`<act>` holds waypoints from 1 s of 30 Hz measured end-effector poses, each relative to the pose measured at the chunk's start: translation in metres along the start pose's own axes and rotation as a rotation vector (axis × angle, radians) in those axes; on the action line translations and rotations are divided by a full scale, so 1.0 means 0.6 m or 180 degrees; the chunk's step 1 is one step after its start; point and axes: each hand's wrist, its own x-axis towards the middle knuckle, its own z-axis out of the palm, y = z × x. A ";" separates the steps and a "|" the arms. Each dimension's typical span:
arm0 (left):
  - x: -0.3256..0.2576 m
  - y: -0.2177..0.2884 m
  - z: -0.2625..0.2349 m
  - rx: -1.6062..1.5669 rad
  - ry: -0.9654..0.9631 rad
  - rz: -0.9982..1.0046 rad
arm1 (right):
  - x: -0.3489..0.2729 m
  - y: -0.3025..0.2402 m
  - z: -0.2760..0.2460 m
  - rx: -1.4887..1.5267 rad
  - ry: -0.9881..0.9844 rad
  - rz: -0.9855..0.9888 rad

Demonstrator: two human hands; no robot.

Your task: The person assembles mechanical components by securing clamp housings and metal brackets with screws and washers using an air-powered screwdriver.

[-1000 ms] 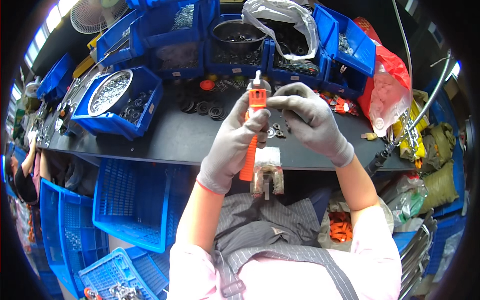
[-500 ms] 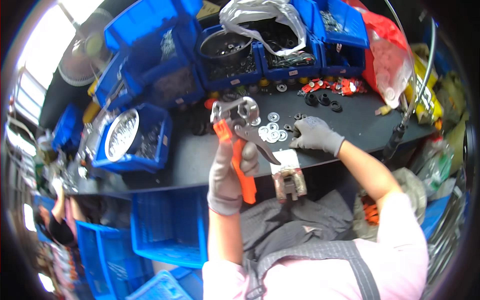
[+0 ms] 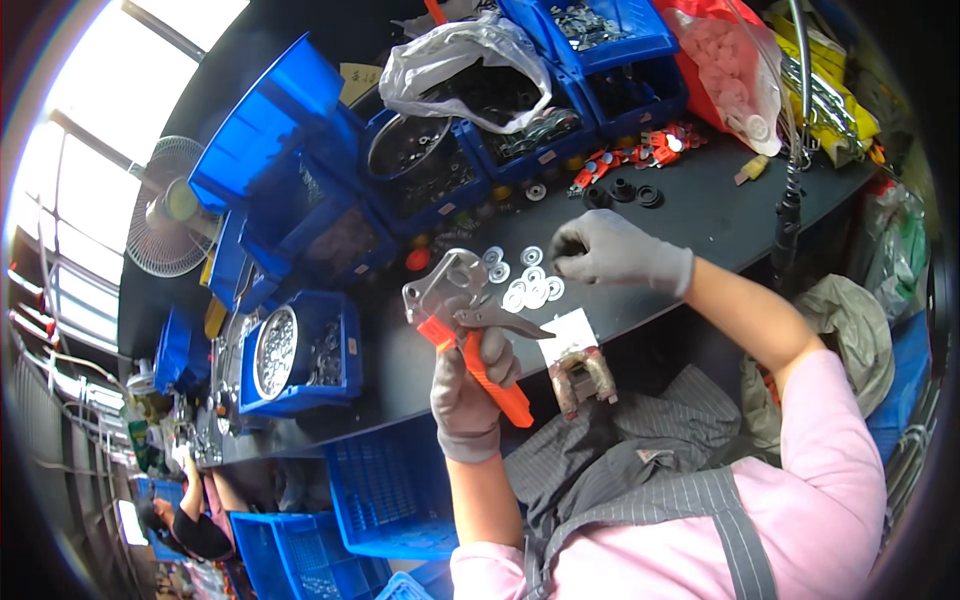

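Observation:
In a grey glove, my left hand point(image 3: 468, 400) is closed around an orange-handled hand tool point(image 3: 500, 388), held up above the table's front edge. The tool's upper end has a silver plate-like head and a dark curved lever pointing right. My right hand point(image 3: 622, 250), also gloved, hovers over the tabletop with its fingers curled together. What its fingertips hold, if anything, is hidden. Just left of and below it lie several flat silver washers point(image 3: 535, 290). A worn clamp-like fixture point(image 3: 582, 380) sits at the table edge, beside a white patch point(image 3: 568, 335).
Blue bins point(image 3: 440, 200) of small metal parts line the back, one draped with a clear plastic bag point(image 3: 465, 75). Black round parts point(image 3: 622, 190) and orange pieces point(image 3: 640, 152) lie behind my right hand. A blue tub point(image 3: 350, 350) stands left; blue crates point(image 3: 390, 500) sit below.
My right hand has lifted off the small parts on the table and moved slightly up and left, its fingers now curled. The tool's head has tilted leftward in my left hand. The view has turned.

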 end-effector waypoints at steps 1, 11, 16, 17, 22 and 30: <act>0.008 -0.006 0.002 0.0295 0.0050 0.0034 | -0.023 -0.040 -0.003 0.1058 0.0275 -0.0183; 0.041 -0.071 0.023 0.1350 0.0001 0.0060 | -0.072 -0.120 0.059 0.1656 0.1609 -0.0839; 0.051 -0.067 0.026 0.1338 -0.0120 -0.0107 | -0.077 -0.106 0.049 0.2250 0.1309 -0.0848; 0.052 -0.068 0.028 0.1323 -0.0134 -0.0111 | -0.080 -0.101 0.050 0.2130 0.1397 -0.0865; 0.049 -0.077 0.037 0.1615 0.0256 -0.0176 | -0.102 -0.092 0.031 0.1148 0.1750 -0.1370; 0.070 -0.121 0.065 0.2313 0.0253 0.0092 | -0.146 -0.043 -0.006 0.0486 0.1974 -0.1233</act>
